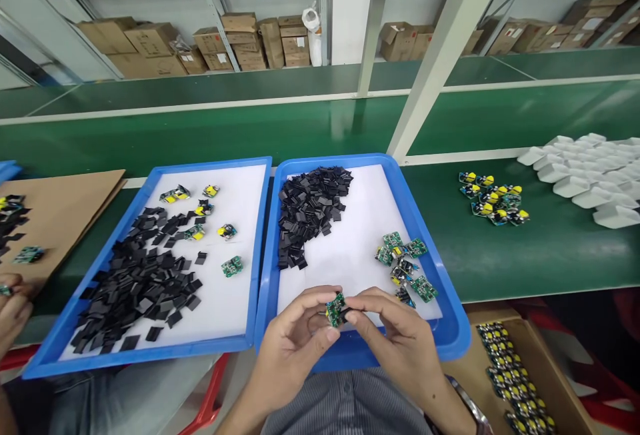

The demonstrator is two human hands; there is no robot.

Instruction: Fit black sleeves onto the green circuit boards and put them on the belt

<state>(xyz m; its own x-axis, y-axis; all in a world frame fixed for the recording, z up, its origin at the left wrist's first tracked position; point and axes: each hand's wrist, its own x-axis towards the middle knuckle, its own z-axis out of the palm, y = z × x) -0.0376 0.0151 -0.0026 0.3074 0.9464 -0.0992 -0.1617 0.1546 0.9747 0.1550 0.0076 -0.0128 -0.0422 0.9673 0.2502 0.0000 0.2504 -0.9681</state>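
My left hand (303, 335) holds a small green circuit board (335, 310) between thumb and fingers, over the near edge of the right blue tray (453, 318). My right hand (393, 328) pinches a small black piece (345, 315) against the board's right side. Black pieces (313, 208) are heaped at the tray's upper left. Several circuit boards (424, 288), some with yellow and blue parts, lie at its right side.
Another blue tray (253, 262) at the left bears black pieces and boards. Boards (493, 200) and white housings (590, 175) lie on the green table at right. An open carton (565, 382) of boards stands lower right. Another person's hand (13, 312) shows far left.
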